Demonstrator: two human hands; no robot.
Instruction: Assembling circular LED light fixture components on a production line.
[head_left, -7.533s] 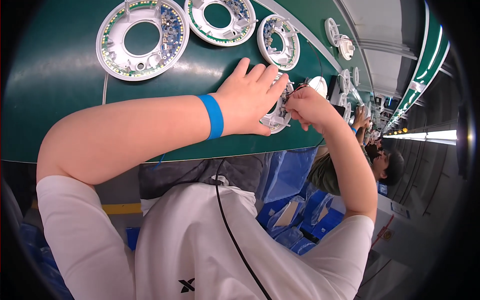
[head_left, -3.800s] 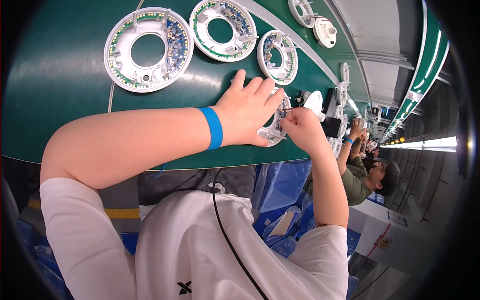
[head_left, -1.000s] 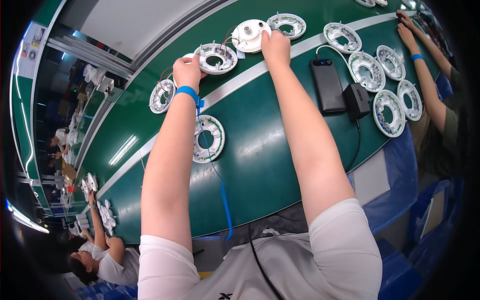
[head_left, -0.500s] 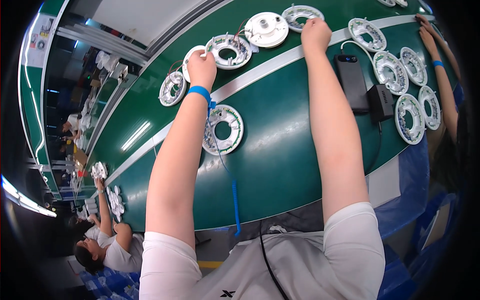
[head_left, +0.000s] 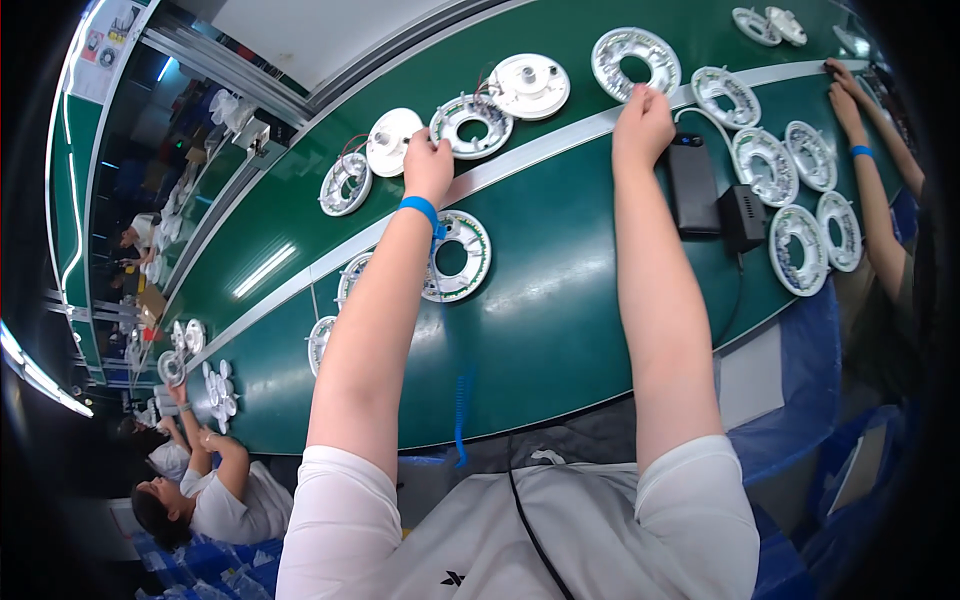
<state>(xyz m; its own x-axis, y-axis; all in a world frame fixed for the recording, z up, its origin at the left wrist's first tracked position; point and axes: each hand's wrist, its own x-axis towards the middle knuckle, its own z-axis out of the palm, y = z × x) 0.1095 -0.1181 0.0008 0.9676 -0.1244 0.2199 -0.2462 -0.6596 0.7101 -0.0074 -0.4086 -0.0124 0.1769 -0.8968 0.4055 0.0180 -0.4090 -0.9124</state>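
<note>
left hand [head_left: 428, 168] fingers curled at ring [head_left: 470, 125] rim, grasp uncertain | right hand [head_left: 642, 122] fingers bent, touching another ring [head_left: 635, 62] | risk: long reach, ring's wires could snag

Left hand [head_left: 428, 165] covers the near edge of a white ring assembly [head_left: 470, 124]; fingertip contact can't be made out. Forearm hides part of another ring [head_left: 455, 255]. Right hand [head_left: 642, 118] grip unclear. Far-end parts [head_left: 195, 360] too small to identify.
</note>
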